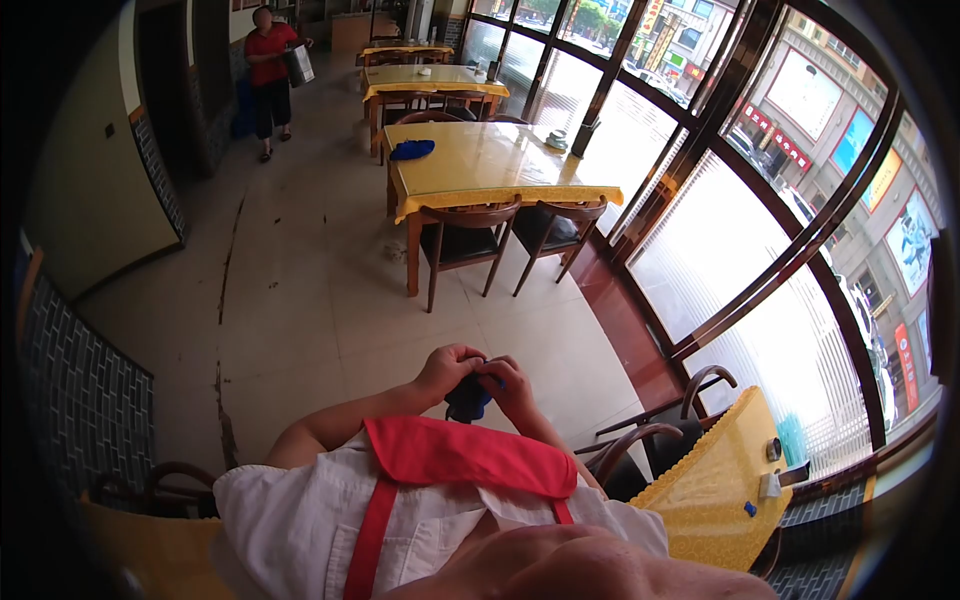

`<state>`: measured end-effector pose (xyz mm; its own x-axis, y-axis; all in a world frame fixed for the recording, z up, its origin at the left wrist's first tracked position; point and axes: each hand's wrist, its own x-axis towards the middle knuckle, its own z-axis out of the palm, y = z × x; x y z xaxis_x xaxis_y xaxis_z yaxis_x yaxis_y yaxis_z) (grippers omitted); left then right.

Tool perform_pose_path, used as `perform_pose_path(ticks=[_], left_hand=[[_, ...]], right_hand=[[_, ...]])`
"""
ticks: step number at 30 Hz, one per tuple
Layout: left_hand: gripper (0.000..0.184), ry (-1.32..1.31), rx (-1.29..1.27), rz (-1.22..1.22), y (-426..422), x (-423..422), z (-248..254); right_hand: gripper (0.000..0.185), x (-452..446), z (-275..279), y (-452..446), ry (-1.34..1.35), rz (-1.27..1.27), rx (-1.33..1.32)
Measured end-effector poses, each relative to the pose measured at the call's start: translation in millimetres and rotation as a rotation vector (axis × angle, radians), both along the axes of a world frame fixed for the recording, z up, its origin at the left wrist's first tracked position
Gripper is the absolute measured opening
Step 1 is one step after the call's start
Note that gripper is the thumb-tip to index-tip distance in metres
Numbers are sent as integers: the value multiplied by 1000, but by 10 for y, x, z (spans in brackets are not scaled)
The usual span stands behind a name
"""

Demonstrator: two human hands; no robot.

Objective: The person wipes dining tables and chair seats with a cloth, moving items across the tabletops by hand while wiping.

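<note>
In front of my chest, my left hand [448, 372] and my right hand [512, 387] are close together with their fingers bent in. Between them they pinch a small dark blue and black item [468, 400] that hangs below the fingers. It looks soft, like bunched fabric, but its exact kind cannot be made out. Part of it is hidden behind the fingers. Just below the hands is the red bib of an apron [470, 455], worn over a white shirt.
Ahead stands a table [480, 165] with a yellow cloth, a blue cloth [412, 149] and chairs [465, 240]. Another yellow-covered table [715, 520] is at my right, by the windows. A person in red [270, 75] carries a metal container [298, 64] at the far left.
</note>
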<state>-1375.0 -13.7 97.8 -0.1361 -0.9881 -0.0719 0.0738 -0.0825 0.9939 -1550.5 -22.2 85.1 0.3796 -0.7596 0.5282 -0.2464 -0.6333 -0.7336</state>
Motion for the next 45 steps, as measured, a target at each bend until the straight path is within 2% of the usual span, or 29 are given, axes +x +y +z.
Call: perform_pose_path(ticks=[2,14,17,20,21,24,26,30,33,37,41,42,45], left_hand=[[20,35,-8,-10,4,-4,5],[22,-129,-114,-7,99,-2,130],[22,-132,-102,-44,125,14,229],[23,29,-135,-154,118,21,175],[23,-29,-179,-143,97,19,137],[24,-189,-302,-129,67,26,93],[22,-276,-378,-141,50,68,210],[18,-215,-247,-132,-41,165,325],[20,-372,-426,-169,-32,252,499],[19,-466,-511,-139,8,310,614],[18,-409,-489,-65,-88,448,615],[17,-407,-489,-51,-93,464,616],[16,-409,-504,-42,-96,457,607]], right_hand=[[20,9,7,1,-6,-14,1],[20,6,3,28,24,-121,10],[20,-8,-14,32,25,-168,43],[19,-37,-87,18,4,-192,106],[19,-47,-110,6,-7,-195,129],[18,-65,-121,-1,-10,-171,171],[19,-95,-93,3,-130,-71,288],[24,-187,-50,54,-158,84,377],[25,-254,-156,59,98,146,115],[23,-261,-84,88,376,-44,-218],[32,-218,32,164,425,-200,-242],[35,-237,26,178,435,-178,-152],[41,-184,129,193,361,-186,-254]])
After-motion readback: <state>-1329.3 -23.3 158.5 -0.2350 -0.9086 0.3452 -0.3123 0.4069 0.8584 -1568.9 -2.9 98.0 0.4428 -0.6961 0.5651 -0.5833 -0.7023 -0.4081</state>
